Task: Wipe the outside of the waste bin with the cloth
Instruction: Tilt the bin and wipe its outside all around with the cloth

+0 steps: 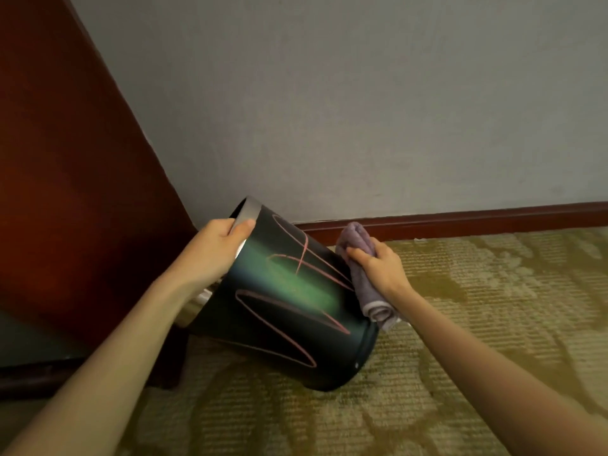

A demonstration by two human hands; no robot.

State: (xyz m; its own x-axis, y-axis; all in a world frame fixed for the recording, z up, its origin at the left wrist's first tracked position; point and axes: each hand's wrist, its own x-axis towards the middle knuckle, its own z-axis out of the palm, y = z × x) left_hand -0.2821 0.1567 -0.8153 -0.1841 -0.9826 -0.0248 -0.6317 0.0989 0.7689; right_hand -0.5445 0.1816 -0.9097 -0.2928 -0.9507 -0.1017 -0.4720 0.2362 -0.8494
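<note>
A dark waste bin (279, 297) with pink scribbled lines on its side is tipped over, its silver rim up to the left and its base low to the right. My left hand (214, 245) grips the rim, thumb on the outer wall. My right hand (378, 268) holds a folded purple cloth (362, 278) against the bin's right side. The bin's opening faces away and is hidden.
A reddish-brown wooden panel (65, 192) rises at the left, close behind the bin. A grey wall (362, 110) with a dark red skirting board (460, 220) runs behind. Patterned yellow-green carpet (460, 324) covers the floor to the right and front.
</note>
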